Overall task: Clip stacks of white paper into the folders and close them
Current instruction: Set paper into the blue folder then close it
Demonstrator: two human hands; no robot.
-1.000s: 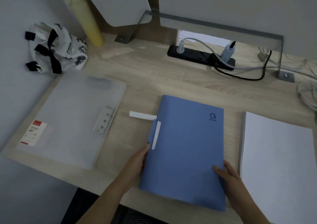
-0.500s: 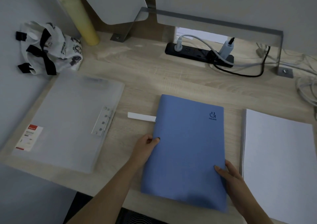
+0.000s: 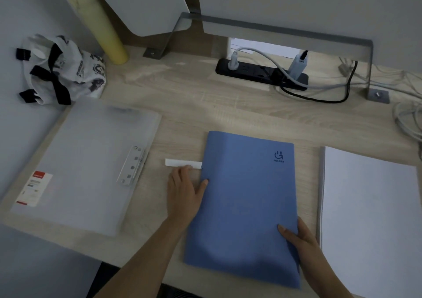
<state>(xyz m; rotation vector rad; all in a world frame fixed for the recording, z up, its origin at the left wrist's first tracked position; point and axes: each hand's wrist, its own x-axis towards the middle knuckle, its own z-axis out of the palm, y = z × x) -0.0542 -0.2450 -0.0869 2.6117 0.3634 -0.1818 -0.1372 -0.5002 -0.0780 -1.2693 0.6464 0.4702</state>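
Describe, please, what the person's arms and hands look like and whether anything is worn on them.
Both the left hand and the right hand are bare: no gloves, rings or watch show. The left forearm and right forearm are bare too, with no sleeve in view.

Both bare forearms reach in from the near edge, the left one angled to the right and the right one angled to the left. The left hand (image 3: 185,192) lies palm down with its fingers straight and together, pointing away; its thumb spreads right, tip on the blue folder (image 3: 246,195). The right hand (image 3: 301,240) sits nearer the body, thumb laid on the folder's cover, fingers curled round its right edge.
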